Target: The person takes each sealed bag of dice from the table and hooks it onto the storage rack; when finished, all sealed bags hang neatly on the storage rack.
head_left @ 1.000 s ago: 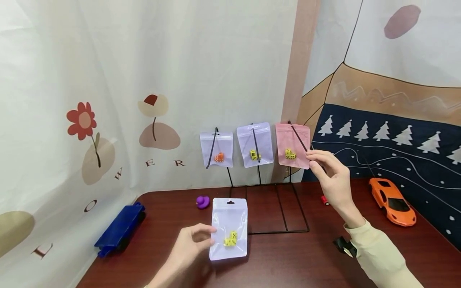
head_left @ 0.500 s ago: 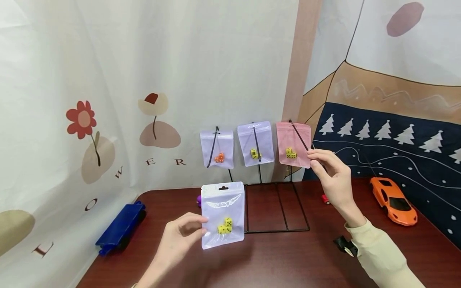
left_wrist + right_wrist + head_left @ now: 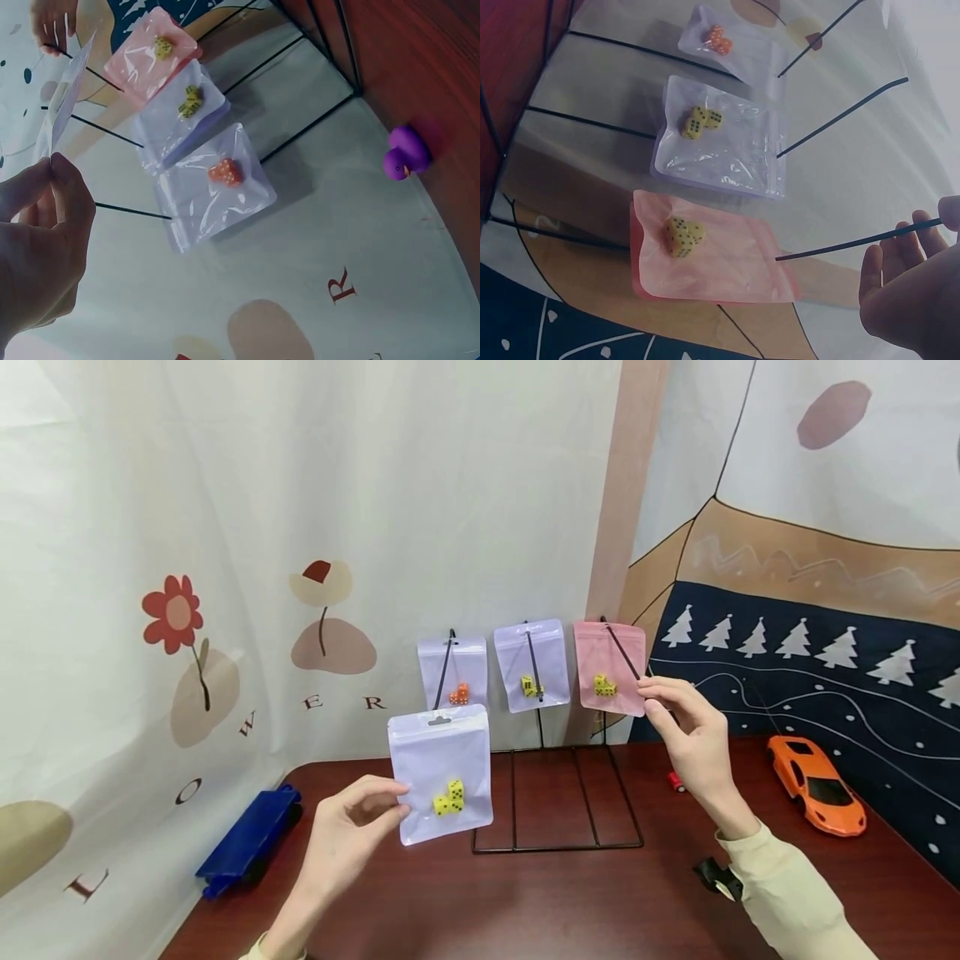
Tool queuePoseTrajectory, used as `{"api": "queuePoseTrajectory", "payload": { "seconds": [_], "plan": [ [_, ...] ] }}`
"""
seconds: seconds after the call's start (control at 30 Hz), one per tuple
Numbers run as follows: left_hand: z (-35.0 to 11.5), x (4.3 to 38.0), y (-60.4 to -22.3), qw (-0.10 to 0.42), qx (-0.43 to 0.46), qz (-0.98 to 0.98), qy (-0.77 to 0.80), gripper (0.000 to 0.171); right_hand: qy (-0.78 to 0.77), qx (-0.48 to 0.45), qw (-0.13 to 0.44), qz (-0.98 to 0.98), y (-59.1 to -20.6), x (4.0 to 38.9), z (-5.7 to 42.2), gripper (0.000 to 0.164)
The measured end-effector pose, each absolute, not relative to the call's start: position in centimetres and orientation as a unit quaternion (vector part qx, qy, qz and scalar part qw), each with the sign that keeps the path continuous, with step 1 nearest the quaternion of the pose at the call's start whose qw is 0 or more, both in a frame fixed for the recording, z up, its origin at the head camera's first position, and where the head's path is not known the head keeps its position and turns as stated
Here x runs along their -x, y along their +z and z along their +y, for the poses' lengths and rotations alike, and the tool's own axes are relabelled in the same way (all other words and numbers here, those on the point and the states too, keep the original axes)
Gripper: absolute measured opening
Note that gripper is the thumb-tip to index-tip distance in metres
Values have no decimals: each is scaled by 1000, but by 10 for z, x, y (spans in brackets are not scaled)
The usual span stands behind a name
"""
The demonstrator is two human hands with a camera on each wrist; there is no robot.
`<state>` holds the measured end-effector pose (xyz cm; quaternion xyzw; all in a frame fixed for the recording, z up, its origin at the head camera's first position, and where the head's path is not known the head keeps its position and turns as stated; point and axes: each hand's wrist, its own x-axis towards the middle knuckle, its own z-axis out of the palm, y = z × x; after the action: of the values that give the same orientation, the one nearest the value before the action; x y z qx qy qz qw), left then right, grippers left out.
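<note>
My left hand (image 3: 341, 835) pinches the left edge of a lavender zip bag (image 3: 420, 752) between thumb and fingers, raised above the table. Yellow dice (image 3: 450, 799) show through its front, and a hanger slot sits near its top. My right hand (image 3: 693, 743) pinches the free end of the black rack's right hook (image 3: 855, 241). From that hook hangs a pink bag (image 3: 588, 652) with yellow dice. A lavender bag (image 3: 553, 652) with yellow dice hangs on the middle hook. On the left hook, another lavender bag (image 3: 474, 664) holds orange dice; the held bag overlaps its lower edge in the head view.
The rack's wire base (image 3: 558, 848) lies on the brown table (image 3: 570, 910). A purple duck (image 3: 409, 152) sits left of the rack. A blue toy wagon (image 3: 251, 839) stands at left; an orange toy car (image 3: 817, 785) and a small red toy (image 3: 677, 782) at right.
My left hand has lifted the lavender bag up and to the left, so it now covers the duck in the head view. My right hand keeps its pinch on the hook.
</note>
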<state>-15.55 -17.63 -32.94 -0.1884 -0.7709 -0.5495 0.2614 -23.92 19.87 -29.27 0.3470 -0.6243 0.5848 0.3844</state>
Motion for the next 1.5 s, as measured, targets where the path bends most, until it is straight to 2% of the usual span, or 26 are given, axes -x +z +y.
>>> {"api": "queuePoseTrajectory", "payload": {
  "seconds": [0.73,0.97,1.5],
  "plan": [
    [-180,171,-335,278,153,-765,-560,23,588,-341,380,-628,-294,239,198,17],
    [-177,176,-335,269,152,-765,-566,23,585,-339,383,-630,-293,238,199,17],
    [-160,170,-311,261,115,-772,-568,23,583,-340,381,-632,-291,238,200,18]
  ]
}}
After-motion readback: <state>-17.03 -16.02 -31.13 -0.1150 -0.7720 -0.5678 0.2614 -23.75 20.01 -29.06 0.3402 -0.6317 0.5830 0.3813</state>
